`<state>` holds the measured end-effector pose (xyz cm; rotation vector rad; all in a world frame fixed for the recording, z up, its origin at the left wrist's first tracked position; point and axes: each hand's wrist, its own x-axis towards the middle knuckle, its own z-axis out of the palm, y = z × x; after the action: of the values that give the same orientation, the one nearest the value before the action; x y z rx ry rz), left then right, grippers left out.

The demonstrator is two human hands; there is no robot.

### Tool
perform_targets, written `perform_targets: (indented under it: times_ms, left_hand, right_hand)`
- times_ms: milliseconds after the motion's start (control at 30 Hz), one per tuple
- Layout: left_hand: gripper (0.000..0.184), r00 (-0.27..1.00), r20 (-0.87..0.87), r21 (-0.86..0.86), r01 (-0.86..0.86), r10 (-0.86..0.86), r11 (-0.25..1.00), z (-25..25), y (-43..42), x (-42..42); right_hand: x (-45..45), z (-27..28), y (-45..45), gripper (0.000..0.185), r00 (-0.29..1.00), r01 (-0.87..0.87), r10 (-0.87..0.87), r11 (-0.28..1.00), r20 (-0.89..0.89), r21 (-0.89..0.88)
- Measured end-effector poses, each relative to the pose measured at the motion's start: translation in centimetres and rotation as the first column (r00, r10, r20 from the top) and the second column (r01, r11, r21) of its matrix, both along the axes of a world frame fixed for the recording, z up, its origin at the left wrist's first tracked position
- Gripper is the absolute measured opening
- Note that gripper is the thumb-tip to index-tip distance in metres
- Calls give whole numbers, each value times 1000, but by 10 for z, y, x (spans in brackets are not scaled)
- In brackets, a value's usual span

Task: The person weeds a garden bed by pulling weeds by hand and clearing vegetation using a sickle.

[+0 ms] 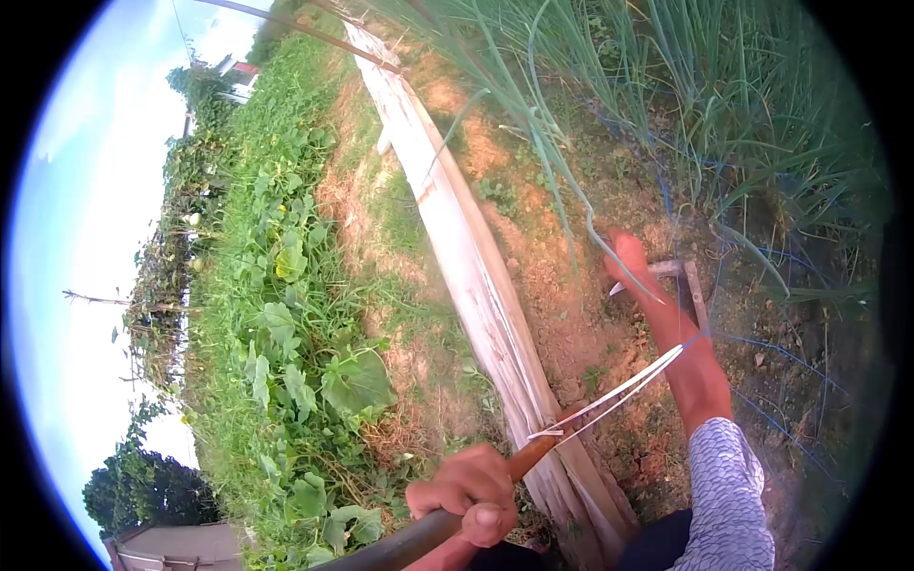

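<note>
Wraps left hand's (468, 497) fingers about a round brown wooden pole (530, 457), near centre; probably stiff, fairly light, best held mid-shaft. Has right hand (625, 252) farther right; can't make out fingers there.

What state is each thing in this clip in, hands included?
Left hand: closed around the wooden pole.
Wooden pole: gripped, white cord tied on.
White cord: pulled straight.
Blue string: strung out, thin.
Right hand: arm outstretched, grip unclear.
Timber: lying down, split lengthwise.
Green stalks: growing, some bent.
</note>
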<state>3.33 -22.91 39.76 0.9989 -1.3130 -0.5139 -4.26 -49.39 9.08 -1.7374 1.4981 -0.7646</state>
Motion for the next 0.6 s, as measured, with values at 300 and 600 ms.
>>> perform_targets:
  times_ms: [300, 600]
  left_hand:
    - [27, 980, -191, -19, -59, 55, 998, -1, 1, -6]
    - [29, 983, -173, 21, -64, 66, 998, -11, -1, -1]
  right_hand:
    - [1, 133, 119, 32, 591, -518, 391, 854, 705, -40]
    - [-154, 74, 217, 42, 919, 84, -197, 945, -342, -317]
